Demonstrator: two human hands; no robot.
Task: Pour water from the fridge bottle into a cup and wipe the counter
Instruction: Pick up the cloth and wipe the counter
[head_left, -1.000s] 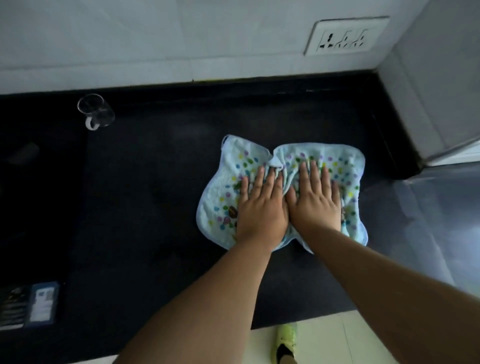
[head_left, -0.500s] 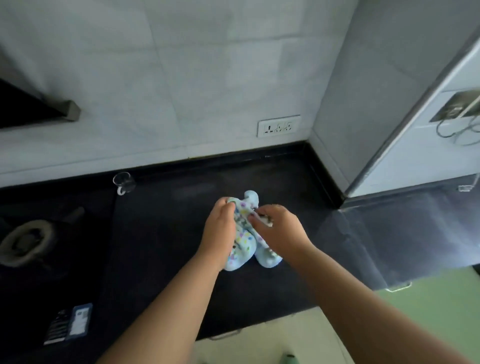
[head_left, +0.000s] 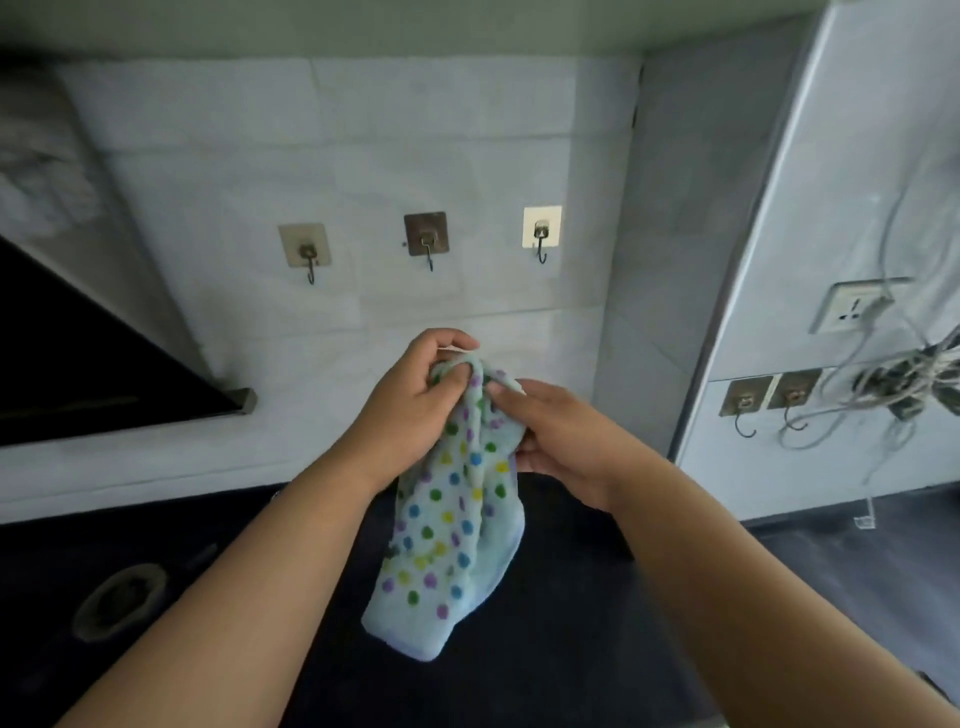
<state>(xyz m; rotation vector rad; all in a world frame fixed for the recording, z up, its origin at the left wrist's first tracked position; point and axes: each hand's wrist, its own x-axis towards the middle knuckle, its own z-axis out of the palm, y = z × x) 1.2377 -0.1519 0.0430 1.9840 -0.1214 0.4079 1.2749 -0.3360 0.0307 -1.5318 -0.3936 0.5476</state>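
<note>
The dotted cloth (head_left: 447, 519) is held up in front of the tiled wall (head_left: 363, 156), lifted clear of the dark desk (head_left: 545, 649). Its top is bunched and gripped by the left hand (head_left: 415, 410), whose fingers are curled round the gathered fabric. The right hand (head_left: 566, 441) is laid against the cloth's right side, just beside the left; its thumb and fingertips appear to pinch a fold near the top, though the grip on the far side cannot be made out. The long axis of the cloth runs nearly vertical, and the loose lower end hangs above the desk.

Three hooks are fixed to the wall above the hands. The middle hook (head_left: 427, 241) lies almost straight above the gripped top of the cloth, the right hook (head_left: 542, 234) up and to the right, the left hook (head_left: 305, 252) up and to the left. The left hand is judged the nearer to the middle hook. Wiping is judged to be finished, and hanging the cloth would call for an upward reach with the bunched end leading. Both forearms are stretched forward and converge at the cloth. No cup or bottle is seen.
</note>
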